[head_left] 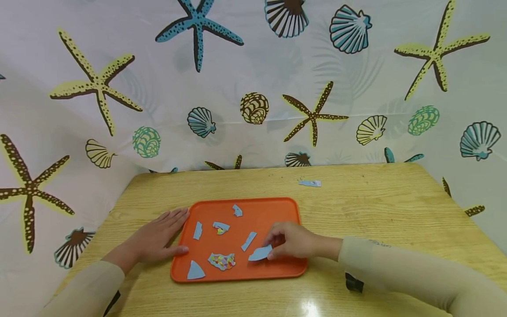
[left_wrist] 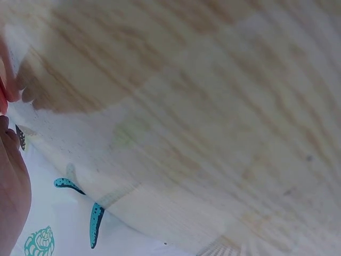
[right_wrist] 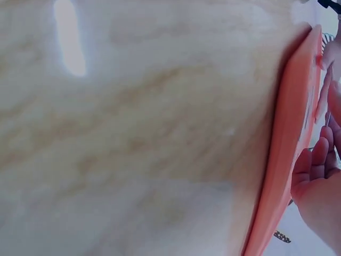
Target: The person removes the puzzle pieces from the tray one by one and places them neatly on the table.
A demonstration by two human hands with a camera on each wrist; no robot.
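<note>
An orange tray [head_left: 269, 209] lies on the wooden table. Over its right part, my right hand [head_left: 295, 240] pinches a pale blue torn paper piece [head_left: 259, 254] between thumb and fingers. My left hand [head_left: 160, 235] rests flat at the tray's left edge, fingers extended and thumb over the rim. Several other scraps lie in the tray: a blue strip [head_left: 248, 241] beside the held piece, a colourful patterned scrap [head_left: 222, 261], a blue triangular piece [head_left: 196, 270], and smaller ones farther back. In the right wrist view, the right hand [right_wrist: 322, 197] shows with curled fingers beside the tray side [right_wrist: 285, 138].
A small pale blue strip [head_left: 310, 183] lies on the table [head_left: 368, 207] behind the tray, near the back edge. A white cloth [head_left: 245, 57] printed with starfish and shells hangs behind the table and at its sides.
</note>
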